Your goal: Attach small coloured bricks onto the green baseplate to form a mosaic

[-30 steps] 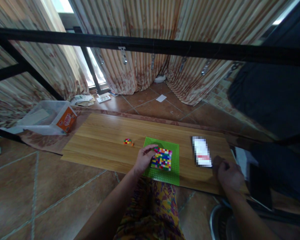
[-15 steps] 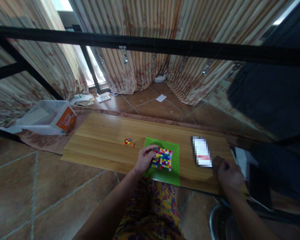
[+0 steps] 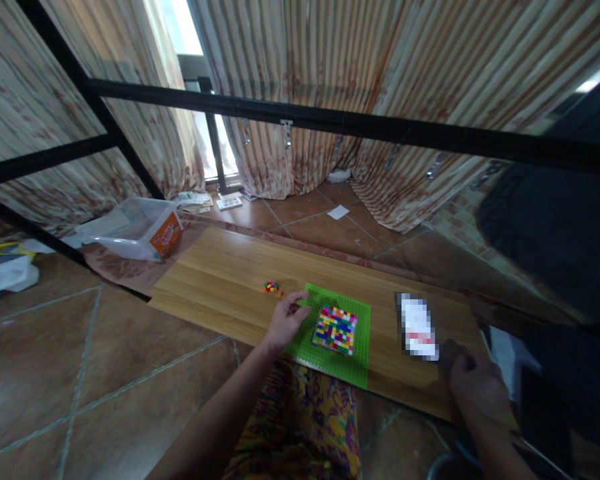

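A green studded baseplate lies on the wooden board, bearing a square mosaic of small multicoloured bricks. Over the plate's left edge is my left hand, thumb and forefinger apart, just left of the mosaic and not touching it. Nothing shows between its fingers. A small pile of loose coloured bricks sits to the left of the plate. My right hand rests curled at the board's right end, close to a phone whose lit screen is pixelated; no object is visible in this hand.
The wooden board spans the area in front of my knees. A clear plastic bin with an orange label stands beyond its left end. A black metal frame crosses in front of striped curtains. Dark fabric fills the right side.
My left hand has drawn back from the mosaic's left edge, and its fingers have parted. My right hand stays curled beside the phone. The whole view has shifted and tilted slightly.
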Demonstrator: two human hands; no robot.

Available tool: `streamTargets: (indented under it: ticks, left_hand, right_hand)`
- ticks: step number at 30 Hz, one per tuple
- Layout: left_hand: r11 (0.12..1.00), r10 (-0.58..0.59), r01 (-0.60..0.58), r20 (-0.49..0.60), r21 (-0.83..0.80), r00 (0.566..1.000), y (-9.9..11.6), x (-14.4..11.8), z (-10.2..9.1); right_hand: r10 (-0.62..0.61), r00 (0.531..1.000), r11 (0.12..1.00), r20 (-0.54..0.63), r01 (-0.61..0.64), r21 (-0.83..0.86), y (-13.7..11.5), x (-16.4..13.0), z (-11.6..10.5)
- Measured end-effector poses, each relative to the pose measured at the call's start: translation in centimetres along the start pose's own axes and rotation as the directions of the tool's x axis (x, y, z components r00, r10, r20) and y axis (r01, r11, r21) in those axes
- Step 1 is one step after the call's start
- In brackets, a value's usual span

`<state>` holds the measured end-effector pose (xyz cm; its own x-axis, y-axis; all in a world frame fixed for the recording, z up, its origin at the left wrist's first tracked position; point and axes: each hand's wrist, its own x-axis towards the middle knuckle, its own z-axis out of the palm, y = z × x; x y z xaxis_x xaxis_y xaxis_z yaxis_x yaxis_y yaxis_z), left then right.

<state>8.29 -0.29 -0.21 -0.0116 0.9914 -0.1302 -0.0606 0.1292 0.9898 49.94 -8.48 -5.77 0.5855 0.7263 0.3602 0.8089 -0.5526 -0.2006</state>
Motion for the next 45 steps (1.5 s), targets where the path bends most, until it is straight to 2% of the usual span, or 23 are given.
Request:
streamTargets:
  ticks: [2,3,4,7,9,11,15,18,21,24,28,30,36,45]
  left_hand:
    - [0.966,0.083,-0.035,-0.18,0.257,0.98,0.0,0.6,-1.6]
    - [0.916,0.144,-0.036,-0.245,0.399,0.959,0.2,0.8,-2.3]
    - [0.845,0.196,-0.028,-0.261,0.534,0.945,0.4,1.1,-2.8]
    - [0.587,0.264,-0.016,-0.173,0.809,0.949,1.1,1.5,-3.5]
    - [0.456,0.257,-0.004,-0.127,0.89,0.958,1.5,1.6,-3.4]
    - [0.369,0.237,0.021,-0.116,0.929,0.965,1.6,1.6,-3.2]
    - [0.293,0.21,0.035,-0.1,0.956,0.973,1.6,1.9,-3.2]
    - [0.298,0.207,-0.008,-0.056,0.955,0.977,1.5,1.9,-3.3]
    - [0.357,0.178,-0.027,-0.039,0.934,0.983,1.5,1.4,-3.1]
    - [0.479,0.163,-0.043,-0.041,0.877,0.986,1.6,0.6,-2.6]
    - [0.68,0.226,-0.209,0.07,0.703,0.972,2.1,-0.3,-1.9]
    - [0.726,0.261,-0.279,0.124,0.628,0.957,2.6,-0.7,-1.4]
    - [0.739,0.316,-0.396,0.239,0.545,0.918,4.2,-2.0,0.4]
    - [0.736,0.314,-0.434,0.306,0.519,0.899,4.4,-2.7,2.0]
  right_hand:
    - [-0.002,1.0,1.0,-0.005,0.002,0.001,-0.1,0.0,-0.1]
    - [0.001,1.0,1.0,-0.01,-0.001,-0.003,-0.2,0.0,-0.1]
    - [0.003,1.0,1.0,-0.012,-0.003,-0.007,-0.3,-0.1,-0.2]
    - [-0.003,1.0,1.0,-0.014,0.003,-0.02,-0.5,-0.1,-0.2]
    - [-0.016,1.0,1.0,-0.022,0.015,-0.027,-0.5,-0.2,-0.2]
    - [-0.029,0.999,0.999,-0.04,0.028,-0.022,-0.6,-0.2,-0.2]
    - [-0.032,0.998,0.999,-0.058,0.033,0.01,-0.9,-0.2,-0.3]
    - [-0.006,0.999,1.0,-0.054,0.006,0.005,-1.1,-0.2,-0.4]
    - [0.013,0.999,1.0,-0.036,-0.013,0.0,-1.2,-0.2,-0.5]
    - [-0.001,0.999,1.0,-0.032,0.002,0.007,-1.3,-0.2,-0.5]
    - [0.011,0.999,1.0,-0.05,-0.01,0.015,-1.3,-0.2,-0.3]
    - [0.018,0.999,0.999,-0.049,-0.017,0.03,-1.4,-0.3,-0.3]
    - [0.023,0.998,0.999,-0.058,-0.021,0.038,-1.5,-0.3,-0.2]
    - [0.012,0.998,0.999,-0.067,-0.009,0.044,-1.2,-0.2,0.0]
